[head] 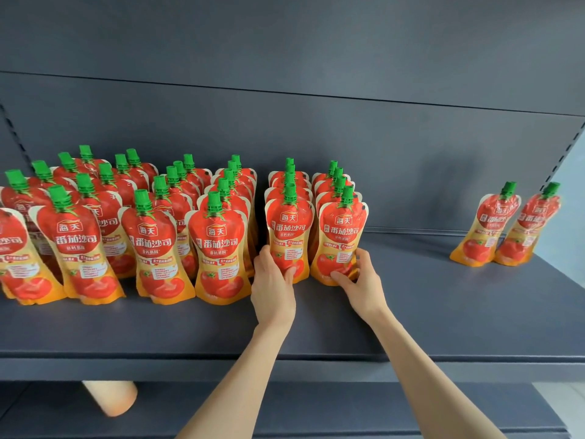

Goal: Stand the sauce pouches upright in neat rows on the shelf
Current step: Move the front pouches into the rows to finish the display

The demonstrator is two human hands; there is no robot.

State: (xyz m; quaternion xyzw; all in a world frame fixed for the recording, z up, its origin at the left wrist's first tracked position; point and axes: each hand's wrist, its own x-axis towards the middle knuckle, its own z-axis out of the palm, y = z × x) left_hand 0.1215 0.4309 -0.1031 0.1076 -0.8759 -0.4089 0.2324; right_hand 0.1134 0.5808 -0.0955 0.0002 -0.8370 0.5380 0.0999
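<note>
Sauce pouches [289, 236], spouted, soft-walled, judged light and topple-prone: ranked on shelf [443, 312] from nine to twelve o'clock. Front pair is gripped low at the gusset by left hand [273, 283] and right hand [359, 280].

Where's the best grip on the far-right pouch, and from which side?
Judging by its pose, take the far-right pouch at the narrow waist below its green cap, from the front. It stands upright, leaning against its neighbour on the left, and the shelf in front is open.

The leftmost pouch [12, 248] is cut by the left edge; a blurred pale object [110, 397] sits half hidden under the shelf [443, 312].
</note>
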